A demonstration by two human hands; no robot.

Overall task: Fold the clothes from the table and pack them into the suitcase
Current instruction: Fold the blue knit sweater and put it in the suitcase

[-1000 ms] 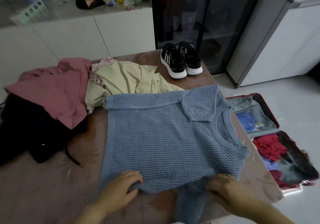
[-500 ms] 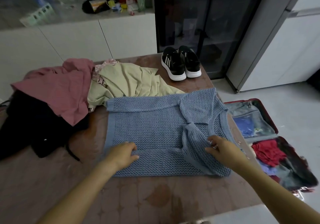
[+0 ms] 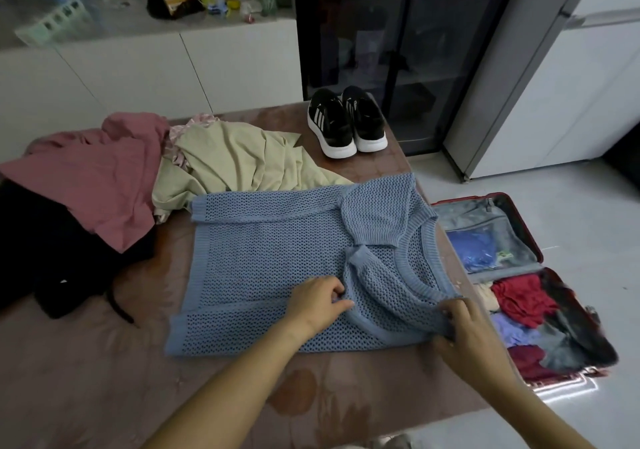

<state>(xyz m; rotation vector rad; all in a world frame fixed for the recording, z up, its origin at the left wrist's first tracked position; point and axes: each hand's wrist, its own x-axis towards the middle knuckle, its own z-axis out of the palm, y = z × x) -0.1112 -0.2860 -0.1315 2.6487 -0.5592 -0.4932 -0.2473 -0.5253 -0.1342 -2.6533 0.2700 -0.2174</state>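
The blue knit top (image 3: 270, 258) lies flat in the middle of the frame, on the brown worktop (image 3: 104, 379). Both sleeves are folded in over its front. The left hand (image 3: 317, 304) pinches the near sleeve with curled fingers and thumb. The right hand (image 3: 464, 336) has its fingers curled around the top's edge at the lower right, close to the neck hole. Just behind the top is a crumpled cream shirt (image 3: 235, 161), touching it. A pink cloth (image 3: 97, 178) and a black cloth (image 3: 41, 258) are piled at the left of the frame. 2 black shoes (image 3: 346, 122) stand side by side at the worktop's far edge. The red suitcase (image 3: 467, 214) lies open on the floor at the right, with red clothes (image 3: 523, 298) and other clothes inside.
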